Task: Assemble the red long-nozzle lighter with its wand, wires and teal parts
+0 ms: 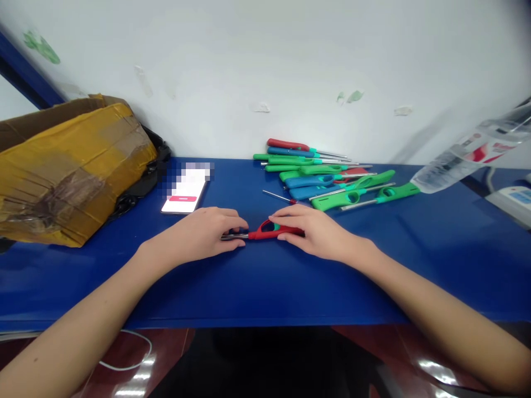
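At the near middle of the blue counter (435,249) lies a red lighter (269,231). The left hand (205,235) pinches its metal nozzle while the right hand (317,232) grips its handle. Farther right sits a pile of lighters (332,177), a phone (185,190) far left.
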Tool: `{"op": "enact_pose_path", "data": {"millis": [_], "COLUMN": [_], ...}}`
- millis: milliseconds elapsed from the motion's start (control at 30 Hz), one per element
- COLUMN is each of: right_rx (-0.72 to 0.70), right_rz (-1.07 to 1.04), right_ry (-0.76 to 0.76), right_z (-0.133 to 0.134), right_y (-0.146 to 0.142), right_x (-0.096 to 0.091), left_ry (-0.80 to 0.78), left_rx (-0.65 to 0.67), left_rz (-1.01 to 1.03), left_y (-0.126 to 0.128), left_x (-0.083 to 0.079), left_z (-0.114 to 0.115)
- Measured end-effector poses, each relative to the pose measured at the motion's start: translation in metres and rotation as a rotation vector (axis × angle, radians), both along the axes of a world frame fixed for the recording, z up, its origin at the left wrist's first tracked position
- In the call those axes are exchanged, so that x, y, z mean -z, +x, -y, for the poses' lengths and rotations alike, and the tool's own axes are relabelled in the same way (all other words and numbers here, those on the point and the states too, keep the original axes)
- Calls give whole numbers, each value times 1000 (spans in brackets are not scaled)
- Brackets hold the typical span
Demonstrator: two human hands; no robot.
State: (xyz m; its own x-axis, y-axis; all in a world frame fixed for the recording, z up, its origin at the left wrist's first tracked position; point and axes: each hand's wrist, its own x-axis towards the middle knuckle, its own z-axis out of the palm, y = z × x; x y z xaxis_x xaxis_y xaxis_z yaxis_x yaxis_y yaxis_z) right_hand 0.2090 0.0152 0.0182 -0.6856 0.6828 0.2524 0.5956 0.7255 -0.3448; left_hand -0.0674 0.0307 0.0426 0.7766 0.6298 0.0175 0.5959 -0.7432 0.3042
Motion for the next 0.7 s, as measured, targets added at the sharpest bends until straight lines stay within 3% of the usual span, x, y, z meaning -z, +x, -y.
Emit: {"op": "enact_pose_path", "data": {"millis": [267, 533, 700], "right_rx": [47, 133, 45], "right_rz": [-16, -21, 1], "right_ry": [-60, -73, -46], "right_z": [-1, 1, 1], "right_y": [-2, 0, 10], "right_x": [0, 2, 11], "left_ry": [54, 23, 153], "left_rx": [0, -108, -73], "left_rz": [226, 200, 166], "left_y": [17, 25, 27], "left_x": [21, 23, 25], "left_z": [5, 11, 15]}}
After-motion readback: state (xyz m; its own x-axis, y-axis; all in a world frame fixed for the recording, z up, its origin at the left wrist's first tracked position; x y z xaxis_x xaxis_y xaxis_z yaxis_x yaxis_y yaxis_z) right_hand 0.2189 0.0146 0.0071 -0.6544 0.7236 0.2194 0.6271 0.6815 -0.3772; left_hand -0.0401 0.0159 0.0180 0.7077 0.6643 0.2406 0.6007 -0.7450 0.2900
